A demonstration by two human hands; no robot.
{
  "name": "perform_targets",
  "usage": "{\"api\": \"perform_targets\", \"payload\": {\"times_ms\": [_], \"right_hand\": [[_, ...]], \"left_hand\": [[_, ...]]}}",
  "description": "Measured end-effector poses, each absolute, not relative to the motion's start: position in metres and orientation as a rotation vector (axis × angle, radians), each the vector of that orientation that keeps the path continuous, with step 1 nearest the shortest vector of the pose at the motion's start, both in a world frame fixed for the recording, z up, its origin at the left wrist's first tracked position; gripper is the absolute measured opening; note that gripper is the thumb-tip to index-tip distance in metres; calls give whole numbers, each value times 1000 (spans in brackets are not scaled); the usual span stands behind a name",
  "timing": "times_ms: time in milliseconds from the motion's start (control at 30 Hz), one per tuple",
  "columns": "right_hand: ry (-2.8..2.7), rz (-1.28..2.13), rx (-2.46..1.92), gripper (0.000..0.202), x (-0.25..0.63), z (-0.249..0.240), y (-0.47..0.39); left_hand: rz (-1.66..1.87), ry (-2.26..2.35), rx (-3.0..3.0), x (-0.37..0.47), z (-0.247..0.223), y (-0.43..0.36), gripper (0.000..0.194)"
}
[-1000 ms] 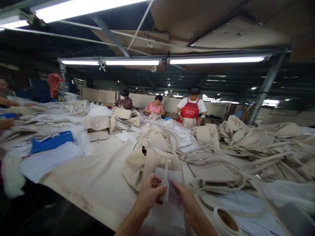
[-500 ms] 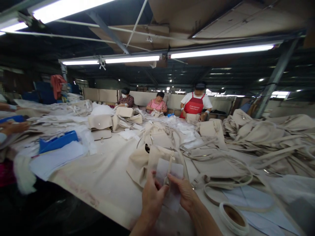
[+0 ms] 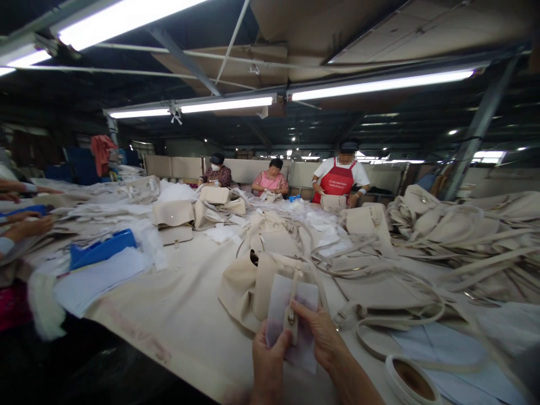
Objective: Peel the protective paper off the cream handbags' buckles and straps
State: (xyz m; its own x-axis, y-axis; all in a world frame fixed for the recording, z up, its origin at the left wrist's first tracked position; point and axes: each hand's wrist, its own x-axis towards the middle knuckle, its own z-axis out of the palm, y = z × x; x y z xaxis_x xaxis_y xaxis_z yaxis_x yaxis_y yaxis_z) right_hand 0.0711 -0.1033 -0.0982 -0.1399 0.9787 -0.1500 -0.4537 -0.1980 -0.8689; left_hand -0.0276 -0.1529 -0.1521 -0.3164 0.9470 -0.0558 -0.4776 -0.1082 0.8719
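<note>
A beige bag (image 3: 238, 287) lies in front of me, with a strap (image 3: 295, 289) and a small metal buckle (image 3: 291, 316) hanging from its flap. Behind the strap is a translucent white sheet (image 3: 278, 292), perhaps thin paper or foam. My left hand (image 3: 270, 351) is closed at the strap's lower end, thumb on top and fingers behind the sheet. On the other side, my right hand (image 3: 316, 332) pinches the sheet and strap beside the buckle, its thumb near the metal. Fingers behind the sheet are partly hidden.
A tape roll (image 3: 411, 379) rests at lower right beside pale blue sheets (image 3: 447, 349). Beige bags and straps (image 3: 426, 219) pile up on the right. A blue holder (image 3: 102, 247) stands left. Several co-workers, one in a red apron (image 3: 335, 181), handle items around the table.
My left hand has shifted down along the strap, so the buckle and strap end now show. My right hand stays beside the buckle. The view has moved slightly.
</note>
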Motion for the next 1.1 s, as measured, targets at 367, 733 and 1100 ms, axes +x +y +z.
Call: {"api": "perform_targets", "payload": {"times_ms": [367,733,1100], "right_hand": [[-692,1588,-831,45,67,-81,-88],[-792,1305,-927,41,71,-75,-74],[-863,1555,-839,51,82,-61,-80]], "left_hand": [[2075,1122,596,-16,-161,-147,52],[2060,1190,1001,-25,-154,-156,30],[1988,1181,1264,-30,-152,-159,27]]}}
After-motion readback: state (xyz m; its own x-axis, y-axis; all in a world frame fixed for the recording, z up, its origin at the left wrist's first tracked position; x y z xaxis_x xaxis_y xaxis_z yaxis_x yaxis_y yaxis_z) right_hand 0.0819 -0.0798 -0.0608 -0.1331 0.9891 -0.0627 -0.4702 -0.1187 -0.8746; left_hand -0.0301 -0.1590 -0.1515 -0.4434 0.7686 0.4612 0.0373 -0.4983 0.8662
